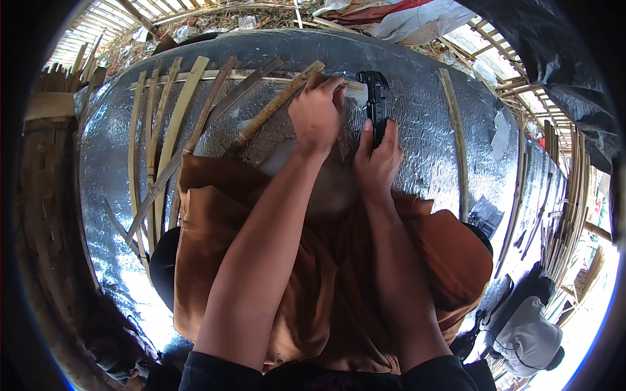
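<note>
no legible text, numbers or signs, any print on the pale packet (486, 214) too small to read

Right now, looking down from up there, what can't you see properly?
Head view, all of these:
What the left hand grips: its own back and knuckles hide most fingertips.
The near end of the black tool: the right hand covers it.
Part of the crosswise strip: the left hand is in front.
The rest of the black sheet: cut off by the picture's dark round edge.
</note>
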Demonstrator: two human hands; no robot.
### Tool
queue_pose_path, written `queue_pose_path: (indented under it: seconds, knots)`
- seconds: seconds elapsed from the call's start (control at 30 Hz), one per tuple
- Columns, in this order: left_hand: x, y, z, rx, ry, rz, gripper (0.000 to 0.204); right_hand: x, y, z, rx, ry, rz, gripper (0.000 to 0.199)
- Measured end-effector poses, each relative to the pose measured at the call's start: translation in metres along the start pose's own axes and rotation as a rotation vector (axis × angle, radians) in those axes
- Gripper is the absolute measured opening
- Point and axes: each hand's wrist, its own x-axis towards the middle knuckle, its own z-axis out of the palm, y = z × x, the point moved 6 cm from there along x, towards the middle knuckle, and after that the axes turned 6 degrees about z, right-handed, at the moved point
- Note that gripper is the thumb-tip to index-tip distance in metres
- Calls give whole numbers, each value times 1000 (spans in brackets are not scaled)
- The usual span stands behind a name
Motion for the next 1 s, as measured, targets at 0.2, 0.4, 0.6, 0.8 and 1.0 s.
queue_pose_path:
  seconds: [0.2, 0.4, 0.6, 0.8, 1.0]
  knots:
    - [6, -3, 2, -48, 38, 45, 12, 1, 1, 2, 29, -21, 6, 23]
    - [8, -6, 6, -108, 58, 62, 9, 1, 0, 1, 19, -15, 5, 22]
    - [13, -10, 7, -154, 15, 29, 9, 1, -2, 1, -6, -20, -37, 22]
    - [16, -15, 10, -151, -5, 6, 9, 1, -5, 1, 0, -32, -35, 23]
    - [18, -15, 10, -191, -45, -84, 9, 0, -3, 3, 4, -62, 4, 24]
